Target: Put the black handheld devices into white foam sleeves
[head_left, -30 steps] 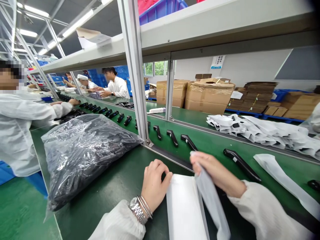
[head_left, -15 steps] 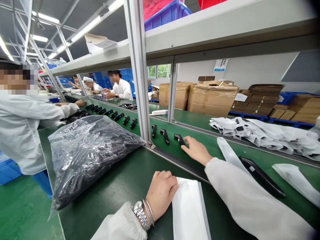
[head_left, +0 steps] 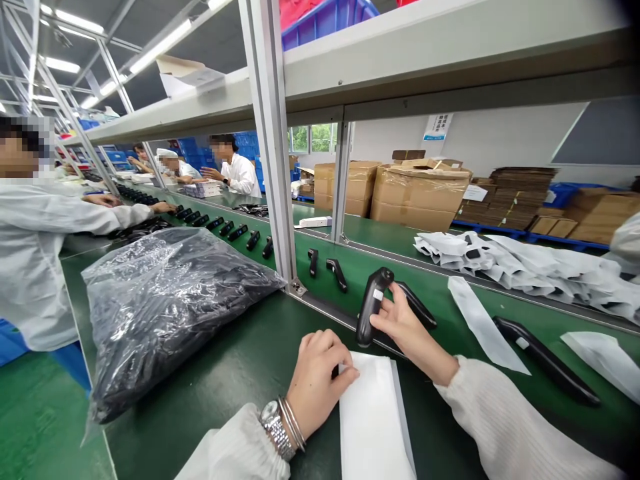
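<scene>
My right hand (head_left: 415, 330) holds a black angled handheld device (head_left: 369, 310) with a small white label, raised above the metal rail. Its fingers and thumb close round the device's side. At the top corner of a flat stack of white pouches (head_left: 376, 420), my left hand (head_left: 319, 381) rests with curled fingers and its thumb on the upper edge; some fingertips are hidden. Another black device (head_left: 419, 307) lies on the green belt just behind my right hand. Two more, a nearer one (head_left: 337, 275) and an upright-lying one (head_left: 313, 263), are farther left.
A clear plastic bag (head_left: 175, 313) full of dark items lies at left. A metal post (head_left: 270, 147) and overhead shelf (head_left: 425, 60) frame the bench. White pouches (head_left: 520, 267) are heaped at right, with a black device (head_left: 547, 360) nearer. A co-worker (head_left: 45, 253) works at left.
My right hand has picked a black device up off the belt and brought it nearer, towards the pouches. My left hand stays at the pouches, its thumb now farther from the fingers.
</scene>
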A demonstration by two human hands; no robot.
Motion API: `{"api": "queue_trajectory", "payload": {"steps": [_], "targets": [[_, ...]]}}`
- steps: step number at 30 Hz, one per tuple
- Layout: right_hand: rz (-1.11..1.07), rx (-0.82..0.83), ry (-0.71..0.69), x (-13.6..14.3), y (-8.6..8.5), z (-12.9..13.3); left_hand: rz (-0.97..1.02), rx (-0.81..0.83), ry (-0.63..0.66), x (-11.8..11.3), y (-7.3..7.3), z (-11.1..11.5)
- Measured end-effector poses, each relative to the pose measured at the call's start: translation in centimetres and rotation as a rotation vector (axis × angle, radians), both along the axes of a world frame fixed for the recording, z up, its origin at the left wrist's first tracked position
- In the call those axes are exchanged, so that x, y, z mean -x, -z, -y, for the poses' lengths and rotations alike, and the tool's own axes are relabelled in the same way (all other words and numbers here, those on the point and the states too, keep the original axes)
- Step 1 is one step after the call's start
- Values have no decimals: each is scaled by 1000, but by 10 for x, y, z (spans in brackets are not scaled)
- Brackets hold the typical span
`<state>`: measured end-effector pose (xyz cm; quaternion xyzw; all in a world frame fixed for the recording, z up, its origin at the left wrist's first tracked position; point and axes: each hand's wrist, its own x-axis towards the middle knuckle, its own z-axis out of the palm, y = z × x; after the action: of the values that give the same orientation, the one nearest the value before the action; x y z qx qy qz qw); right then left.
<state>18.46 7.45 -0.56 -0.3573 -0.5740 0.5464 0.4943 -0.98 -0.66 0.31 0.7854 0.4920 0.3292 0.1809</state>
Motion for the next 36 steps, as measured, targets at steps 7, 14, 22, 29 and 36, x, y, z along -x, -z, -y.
{"api": "queue_trajectory", "payload": {"steps": [7, 14, 22, 29, 36], "targets": [[-76, 45, -202, 10, 3, 32, 227, 45, 20, -3, -8, 9], [114, 100, -457, 29, -3, 62, 452, -44, -167, 1, -7, 0], [121, -34, 286, -24, -37, 2, 83, 117, -169, 4, 4, -8], [600, -300, 499, -54, -26, -77, -116, 143, -103, -3, 11, -5], [754, -197, 244, 34, 3, -111, -162, 113, -51, -6, 11, -4]]}}
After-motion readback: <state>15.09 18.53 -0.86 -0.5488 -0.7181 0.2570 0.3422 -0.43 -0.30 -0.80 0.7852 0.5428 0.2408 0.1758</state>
